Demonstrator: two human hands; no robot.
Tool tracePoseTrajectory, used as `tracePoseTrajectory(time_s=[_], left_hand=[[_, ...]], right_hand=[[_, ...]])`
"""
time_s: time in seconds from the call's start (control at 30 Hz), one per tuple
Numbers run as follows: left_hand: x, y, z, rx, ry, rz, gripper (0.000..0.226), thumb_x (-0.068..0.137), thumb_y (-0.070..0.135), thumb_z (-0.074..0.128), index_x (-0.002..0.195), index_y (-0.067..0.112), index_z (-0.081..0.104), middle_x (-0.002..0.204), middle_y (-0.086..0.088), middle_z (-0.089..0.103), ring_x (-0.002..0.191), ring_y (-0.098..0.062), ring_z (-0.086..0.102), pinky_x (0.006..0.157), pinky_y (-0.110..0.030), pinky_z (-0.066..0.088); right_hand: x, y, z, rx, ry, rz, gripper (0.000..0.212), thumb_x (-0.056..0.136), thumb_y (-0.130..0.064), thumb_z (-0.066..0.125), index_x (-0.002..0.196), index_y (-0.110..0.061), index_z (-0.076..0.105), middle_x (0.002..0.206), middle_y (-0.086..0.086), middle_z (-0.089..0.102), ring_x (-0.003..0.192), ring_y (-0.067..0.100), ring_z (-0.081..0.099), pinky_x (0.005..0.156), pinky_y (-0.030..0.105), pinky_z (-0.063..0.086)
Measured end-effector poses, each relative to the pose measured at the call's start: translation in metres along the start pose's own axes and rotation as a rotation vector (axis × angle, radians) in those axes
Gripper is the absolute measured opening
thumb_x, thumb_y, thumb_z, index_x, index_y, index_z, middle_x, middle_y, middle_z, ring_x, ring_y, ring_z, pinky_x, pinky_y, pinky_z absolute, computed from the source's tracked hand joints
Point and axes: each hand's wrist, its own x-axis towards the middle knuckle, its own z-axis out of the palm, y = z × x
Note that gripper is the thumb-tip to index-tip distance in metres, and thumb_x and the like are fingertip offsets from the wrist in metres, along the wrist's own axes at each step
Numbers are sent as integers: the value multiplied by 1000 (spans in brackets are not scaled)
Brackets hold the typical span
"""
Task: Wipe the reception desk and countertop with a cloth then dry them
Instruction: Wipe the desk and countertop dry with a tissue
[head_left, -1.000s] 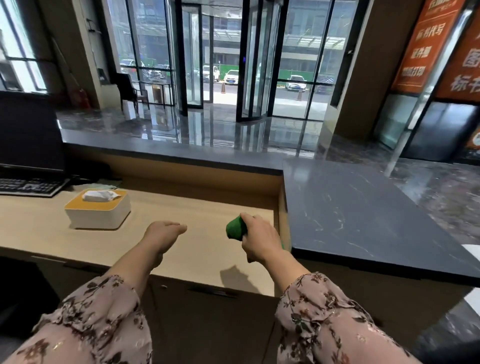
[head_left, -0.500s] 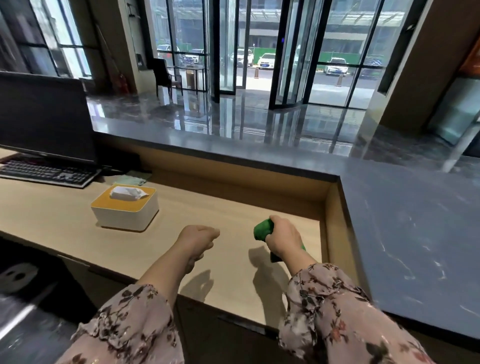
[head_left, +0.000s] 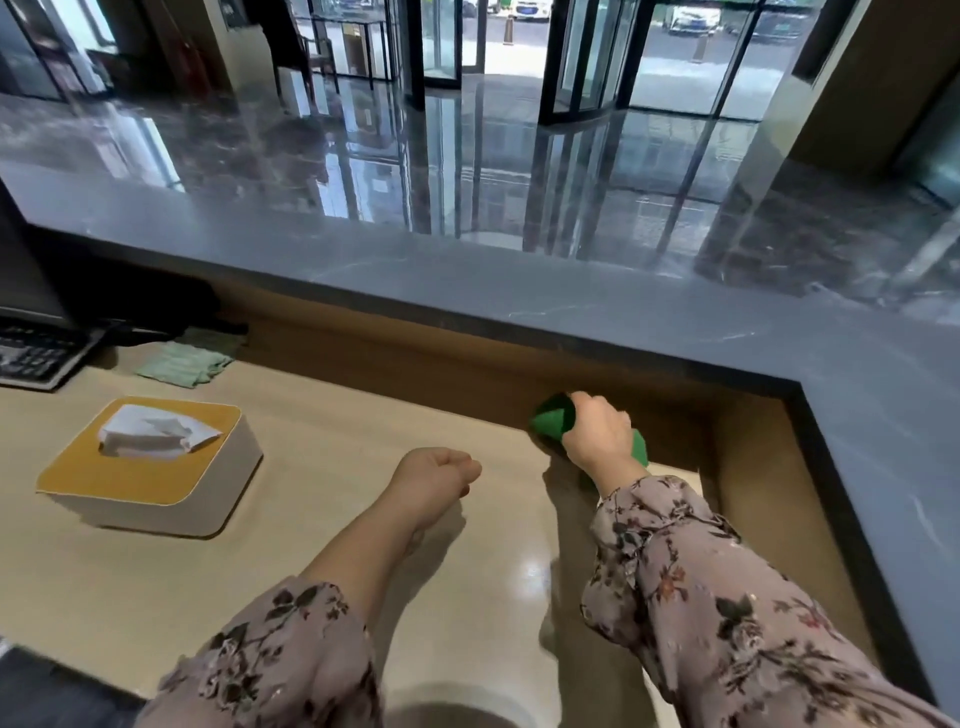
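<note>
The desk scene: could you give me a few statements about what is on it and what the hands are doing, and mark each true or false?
1. The right hand grips a green cloth. True.
2. The left hand holds a spray bottle. False: it is a loose fist holding nothing.
3. A tissue box with a yellow top sits on the desk, left of both hands. True.
4. The green cloth lies on the dark countertop. False: it is down by the desk's back corner, below the countertop.
5. A pale green cloth lies near the keyboard. True.
</note>
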Motion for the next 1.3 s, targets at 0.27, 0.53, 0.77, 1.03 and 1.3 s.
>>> tracePoseTrajectory(time_s=[0.27, 0.53, 0.77, 1.03, 1.3], left_hand=[[38, 2, -6, -7, -54, -49, 19, 90, 12, 63, 107, 7, 68, 90, -8, 65, 76, -13, 60, 45, -10, 43], [50, 7, -40, 5, -89, -19, 25, 90, 14, 63, 114, 6, 65, 94, -10, 68, 73, -11, 61, 43, -8, 41], [43, 16, -103, 26, -162, 55, 30, 87, 17, 66, 116, 9, 64, 97, -8, 69, 82, -11, 64, 67, -20, 47], [27, -1, -246, 78, -41, 120, 32, 86, 14, 66, 118, 8, 64, 94, -7, 70, 81, -11, 66, 68, -20, 49], [35, -27, -368, 161, 236, 138, 32, 83, 2, 68, 114, 0, 63, 94, -16, 63, 68, -20, 60, 55, -19, 55]], right_hand=[[57, 1, 30, -18, -272, 95, 43, 94, -12, 49, 137, -14, 46, 130, 13, 54, 118, 31, 53, 100, 40, 44], [55, -12, 34, -33, -288, 133, 65, 92, -5, 43, 152, -20, 22, 146, 13, 41, 129, 34, 45, 106, 41, 41], [6, -90, 44, 170, -218, 107, 52, 91, -9, 48, 142, -18, 44, 143, 7, 48, 130, 28, 46, 105, 37, 41], [-60, -241, 69, 459, -316, -131, 45, 89, -17, 59, 134, -19, 54, 130, 6, 60, 118, 20, 57, 103, 34, 43], [-85, -364, 81, 311, -141, -342, 62, 84, -40, 64, 139, -18, 45, 136, 6, 52, 126, 26, 43, 102, 35, 39]])
